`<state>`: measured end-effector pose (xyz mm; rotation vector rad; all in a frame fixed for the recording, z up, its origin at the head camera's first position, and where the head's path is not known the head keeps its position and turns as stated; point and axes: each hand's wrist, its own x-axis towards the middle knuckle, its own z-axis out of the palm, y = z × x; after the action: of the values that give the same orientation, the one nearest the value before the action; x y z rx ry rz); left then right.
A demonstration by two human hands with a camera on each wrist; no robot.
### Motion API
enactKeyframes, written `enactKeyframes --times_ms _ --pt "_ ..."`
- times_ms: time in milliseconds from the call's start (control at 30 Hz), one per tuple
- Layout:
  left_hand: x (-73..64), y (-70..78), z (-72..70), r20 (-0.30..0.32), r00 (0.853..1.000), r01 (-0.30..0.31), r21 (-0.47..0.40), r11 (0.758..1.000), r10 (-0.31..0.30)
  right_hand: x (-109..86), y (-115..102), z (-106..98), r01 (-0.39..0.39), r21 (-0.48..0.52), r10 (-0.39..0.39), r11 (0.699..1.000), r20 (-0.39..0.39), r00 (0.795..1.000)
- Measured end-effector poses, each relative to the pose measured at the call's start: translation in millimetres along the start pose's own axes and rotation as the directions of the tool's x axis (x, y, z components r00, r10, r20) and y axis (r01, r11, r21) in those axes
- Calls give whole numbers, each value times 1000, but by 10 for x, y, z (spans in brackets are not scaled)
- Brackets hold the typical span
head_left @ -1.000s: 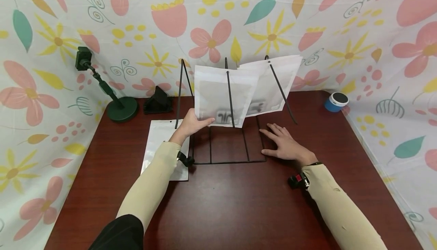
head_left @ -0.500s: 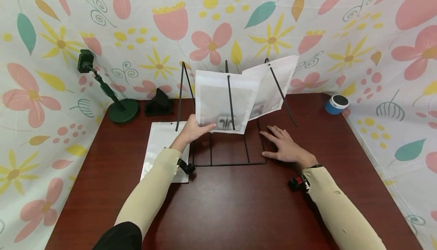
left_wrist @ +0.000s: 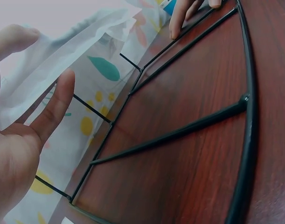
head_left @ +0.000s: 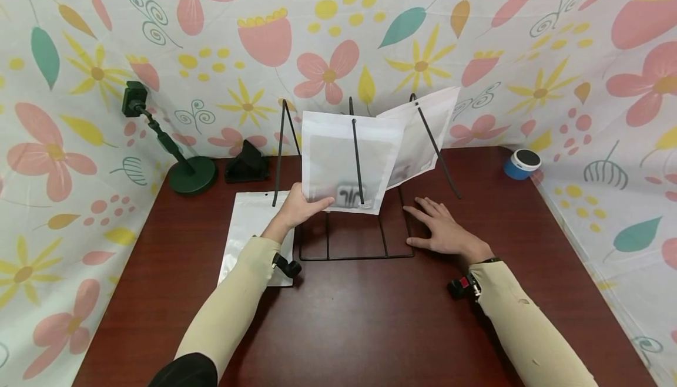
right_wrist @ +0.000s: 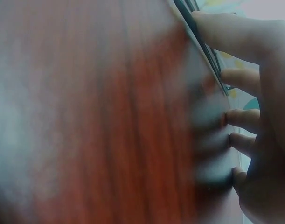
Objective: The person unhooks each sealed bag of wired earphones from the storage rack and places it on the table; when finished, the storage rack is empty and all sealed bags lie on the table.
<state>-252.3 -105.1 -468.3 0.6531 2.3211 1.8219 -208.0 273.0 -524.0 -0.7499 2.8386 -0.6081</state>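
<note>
My left hand (head_left: 296, 209) holds the lower left corner of a white flat pouch (head_left: 338, 152), thumb in front and fingers behind. A dark printed mark shows near the pouch's bottom. The pouch hangs by its top hole on the middle prong of a black wire display rack (head_left: 357, 258). A second white pouch (head_left: 425, 131) hangs tilted on the right prong, partly behind the first. On the table, my right hand (head_left: 441, 228) rests with spread fingers at the rack base's right side; in the right wrist view its thumb (right_wrist: 226, 35) is at the base wire.
The rack's left prong (head_left: 278, 158) bears nothing. Another white pouch (head_left: 248, 214) lies flat on the table, partly under the left forearm. A green stand (head_left: 193, 174) and a black angular holder (head_left: 247, 162) stand at back left, a blue-and-white jar (head_left: 522, 164) at back right.
The held pouch's lower edge has come slightly down and nearer with my left hand. The head view has tilted a little upward. My right hand has stayed at the rack's base.
</note>
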Motion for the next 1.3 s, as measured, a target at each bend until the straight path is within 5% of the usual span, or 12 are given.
enactKeyframes --times_ms 167,567,900,1300 --pt "2 -147 32 -10 1000 -5 -25 1000 5 3 -6 4 -1 1 1 1000 4 1000" --pt "-81 -176 94 -2 999 -43 -62 997 42 4 -17 -7 22 10 -22 1000 -34 999" --pt "-210 52 146 15 999 -46 -94 994 48 15 -9 -11 12 12 -12 1000 -18 1000" --pt "-315 68 185 4 999 -50 -130 990 51 24 9 -5 5 10 -5 1000 -2 1000"
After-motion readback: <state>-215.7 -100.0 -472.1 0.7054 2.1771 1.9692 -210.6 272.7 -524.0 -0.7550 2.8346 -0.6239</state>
